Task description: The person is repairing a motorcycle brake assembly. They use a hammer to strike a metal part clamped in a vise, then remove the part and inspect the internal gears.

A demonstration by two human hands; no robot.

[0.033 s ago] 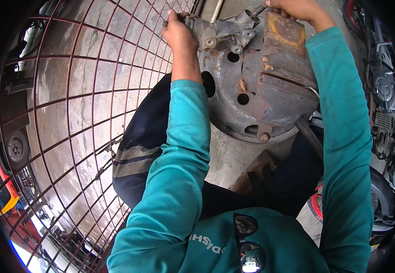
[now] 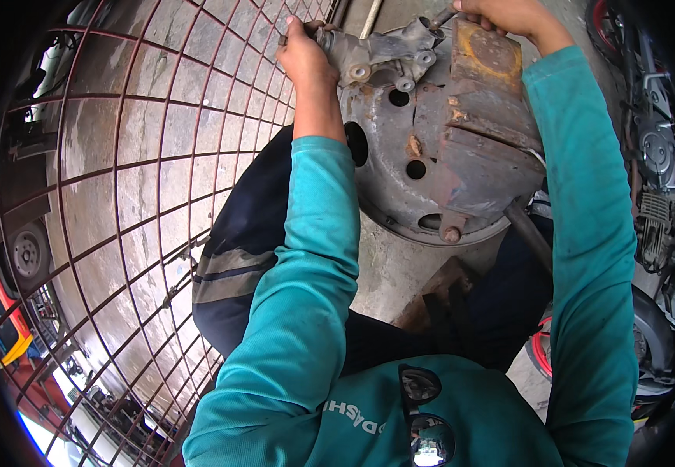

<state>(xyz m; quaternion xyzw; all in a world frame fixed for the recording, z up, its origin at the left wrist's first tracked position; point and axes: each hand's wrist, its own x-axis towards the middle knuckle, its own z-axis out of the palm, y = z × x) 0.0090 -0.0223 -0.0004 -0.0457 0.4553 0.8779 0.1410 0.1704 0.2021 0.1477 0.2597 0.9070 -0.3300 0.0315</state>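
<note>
Presently holding grey casting [image 2: 384, 56], beside rusty metal block [image 2: 487, 56], in left hand [image 2: 306, 56]; dark rod [image 2: 444, 15] in right hand [image 2: 512, 15].

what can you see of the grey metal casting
The grey metal casting looks dull and grimy, with a thick cylindrical left end, round bolt-hole lugs on its near side and a tubular neck at right. It lies crosswise over the round metal base. The left hand grips its left end; a dark rod in the right hand seems to meet the neck.
</note>
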